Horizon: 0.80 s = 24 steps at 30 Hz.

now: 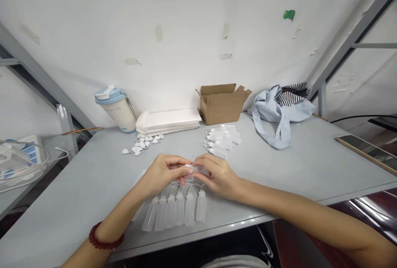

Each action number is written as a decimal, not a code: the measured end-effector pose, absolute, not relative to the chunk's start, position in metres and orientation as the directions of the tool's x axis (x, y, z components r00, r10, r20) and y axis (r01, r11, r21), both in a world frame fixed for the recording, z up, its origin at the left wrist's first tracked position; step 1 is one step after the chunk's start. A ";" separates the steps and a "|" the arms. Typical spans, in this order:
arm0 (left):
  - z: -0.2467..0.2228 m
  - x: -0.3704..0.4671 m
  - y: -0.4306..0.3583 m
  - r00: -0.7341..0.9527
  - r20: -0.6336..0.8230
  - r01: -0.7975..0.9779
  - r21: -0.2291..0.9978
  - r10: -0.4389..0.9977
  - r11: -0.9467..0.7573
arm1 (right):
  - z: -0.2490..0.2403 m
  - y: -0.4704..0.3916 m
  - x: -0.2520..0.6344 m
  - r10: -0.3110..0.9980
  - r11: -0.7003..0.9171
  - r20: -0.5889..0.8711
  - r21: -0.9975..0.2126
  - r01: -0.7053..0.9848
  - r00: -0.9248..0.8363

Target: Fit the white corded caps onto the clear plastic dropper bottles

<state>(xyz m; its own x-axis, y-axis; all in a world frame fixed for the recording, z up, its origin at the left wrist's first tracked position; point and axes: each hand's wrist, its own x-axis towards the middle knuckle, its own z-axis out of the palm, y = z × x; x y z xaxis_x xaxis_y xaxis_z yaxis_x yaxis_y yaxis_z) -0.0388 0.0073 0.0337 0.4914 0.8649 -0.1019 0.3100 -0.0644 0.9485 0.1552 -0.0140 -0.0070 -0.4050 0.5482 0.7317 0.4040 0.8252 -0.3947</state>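
Observation:
My left hand [169,173] and my right hand [218,175] meet above the middle of the table. Between their fingertips is a small translucent plastic bottle [196,168]. The left thumb and fingers pinch its white cap end [187,166], while my right fingers close round the clear body, mostly hidden by them. Just below the hands lies a row of several translucent bottles [171,212] with thin curved strings at their necks. Behind the right hand is a pile of similar bottles with white tops [221,137]. Loose white caps [142,144] are scattered beyond my left hand.
At the back stand a blue-lidded cup [116,108], a stack of white sheets or envelopes [169,121] and an open cardboard box [223,108]. A light blue cloth bag [273,111] lies at the back right. A phone [369,152] rests near the right edge of the grey table [279,168].

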 end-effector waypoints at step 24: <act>0.032 -0.036 0.006 0.494 0.146 0.206 0.938 0.857 -0.279 | -0.006 -0.007 0.160 0.544 0.817 0.760 -0.382 0.433 -0.356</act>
<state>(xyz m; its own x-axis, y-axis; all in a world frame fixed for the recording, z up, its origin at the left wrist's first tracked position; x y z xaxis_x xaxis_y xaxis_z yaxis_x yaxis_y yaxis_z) -0.0365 0.0056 0.0320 0.4943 0.8570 0.1460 0.2063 -0.2788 0.9379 0.1603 -0.0072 -0.0058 -0.3559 0.5436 0.7601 0.4327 0.8168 -0.3816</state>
